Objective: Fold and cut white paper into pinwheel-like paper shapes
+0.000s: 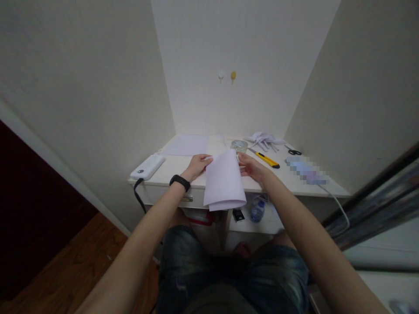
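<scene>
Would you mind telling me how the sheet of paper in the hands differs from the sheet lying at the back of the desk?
The held sheet is curled and hangs over the desk's front edge, gripped at its top by the left hand and right hand; the back sheet lies flat and untouched. The held sheet looks brighter and nearer; the back sheet sits by the wall. Both are plain white paper.

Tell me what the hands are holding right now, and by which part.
Both hands hold one folded white sheet of paper by its top edge: the left hand at the upper left corner, the right hand at the upper right. Its lower end hangs over the desk edge.
</scene>
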`<state>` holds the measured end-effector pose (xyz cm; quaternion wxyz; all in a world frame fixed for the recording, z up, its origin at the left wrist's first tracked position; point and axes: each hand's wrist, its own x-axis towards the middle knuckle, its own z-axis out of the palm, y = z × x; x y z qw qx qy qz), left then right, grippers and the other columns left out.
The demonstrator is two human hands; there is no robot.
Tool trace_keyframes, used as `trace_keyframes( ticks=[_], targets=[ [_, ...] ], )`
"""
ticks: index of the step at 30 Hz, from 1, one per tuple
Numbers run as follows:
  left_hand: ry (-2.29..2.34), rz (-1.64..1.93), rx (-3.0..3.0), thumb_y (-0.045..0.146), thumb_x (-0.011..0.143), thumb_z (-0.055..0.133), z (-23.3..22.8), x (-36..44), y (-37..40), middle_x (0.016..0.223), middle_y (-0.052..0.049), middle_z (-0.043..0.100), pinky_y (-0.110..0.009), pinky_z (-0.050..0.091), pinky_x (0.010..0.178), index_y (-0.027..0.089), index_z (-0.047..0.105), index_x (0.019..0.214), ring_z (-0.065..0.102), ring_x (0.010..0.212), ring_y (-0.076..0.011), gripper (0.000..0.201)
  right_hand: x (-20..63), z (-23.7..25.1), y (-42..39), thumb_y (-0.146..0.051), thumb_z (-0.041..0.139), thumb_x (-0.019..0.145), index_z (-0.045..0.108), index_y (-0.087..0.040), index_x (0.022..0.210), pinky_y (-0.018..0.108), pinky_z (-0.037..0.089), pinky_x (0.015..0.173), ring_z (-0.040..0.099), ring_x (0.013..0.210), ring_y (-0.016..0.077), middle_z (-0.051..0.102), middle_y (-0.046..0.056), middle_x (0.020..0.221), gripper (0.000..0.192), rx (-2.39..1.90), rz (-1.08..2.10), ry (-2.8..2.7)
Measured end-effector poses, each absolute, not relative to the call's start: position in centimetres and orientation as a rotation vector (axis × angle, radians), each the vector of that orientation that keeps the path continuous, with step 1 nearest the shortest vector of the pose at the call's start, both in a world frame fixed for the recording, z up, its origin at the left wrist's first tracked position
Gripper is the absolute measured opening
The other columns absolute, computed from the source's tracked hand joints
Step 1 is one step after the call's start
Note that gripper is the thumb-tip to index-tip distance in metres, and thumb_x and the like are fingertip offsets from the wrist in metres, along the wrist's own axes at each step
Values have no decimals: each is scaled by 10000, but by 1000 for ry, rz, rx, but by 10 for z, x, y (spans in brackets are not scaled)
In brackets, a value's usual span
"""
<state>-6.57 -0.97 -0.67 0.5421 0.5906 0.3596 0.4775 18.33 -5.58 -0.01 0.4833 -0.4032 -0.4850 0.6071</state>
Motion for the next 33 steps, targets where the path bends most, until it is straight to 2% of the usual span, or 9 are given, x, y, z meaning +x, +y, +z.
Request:
trace_keyframes(
  ticks=[3,7,11,14,16,24,33],
  targets=[
    [871,1117,1420,261,697,806,-5,-66,-12,710,-34,675,-217,398,526,85,708,970,543,558,-96,340,159,-1,-51,-447,766,744,591,-265,1052,298,576,589,662,691,178,717,19,901,398,-981,1442,-1187],
    [889,1142,1436,263,689,819,-5,-67,-13,624,-2,625,-197,339,470,86,711,1004,480,494,-72,377,142,-5,-50,-233,848,587,603,-237,1024,342,576,671,672,773,216,727,49,984,501,-1021,1303,-1160],
    [869,1206,1364,256,660,848,-7,-67,-11,675,-21,658,-208,428,511,87,674,1019,563,553,-97,433,142,-8,-53,-172,838,511,573,-238,1038,335,549,645,658,746,209,707,30,970,593,-1118,1086,-1037],
    [849,1230,1322,234,650,860,-9,-67,-10,662,-16,658,-226,481,548,92,646,1019,600,579,-111,450,143,-8,-56,-168,846,475,535,-272,1142,342,542,635,655,728,211,695,2,915,743,-1114,1067,-963],
    [825,1224,1322,209,659,853,-10,-67,-11,623,2,640,-219,478,536,93,638,1031,588,554,-104,444,144,-7,-57,-190,848,470,532,-290,1169,349,534,607,648,689,213,690,-14,859,773,-1089,1116,-945],
    [795,1187,1313,137,707,792,-5,-66,-17,590,12,624,-205,453,510,78,646,1023,561,510,-86,353,145,-13,-50,-281,825,474,647,-201,812,295,468,555,594,613,179,658,-12,646,390,-1102,1066,-906],
    [837,1185,1353,142,724,758,-4,-65,-18,611,5,620,-197,427,488,73,669,1018,546,515,-83,315,145,-22,-39,-292,802,453,707,-183,714,290,436,548,581,591,174,671,3,618,298,-1157,932,-927]
  ],
)
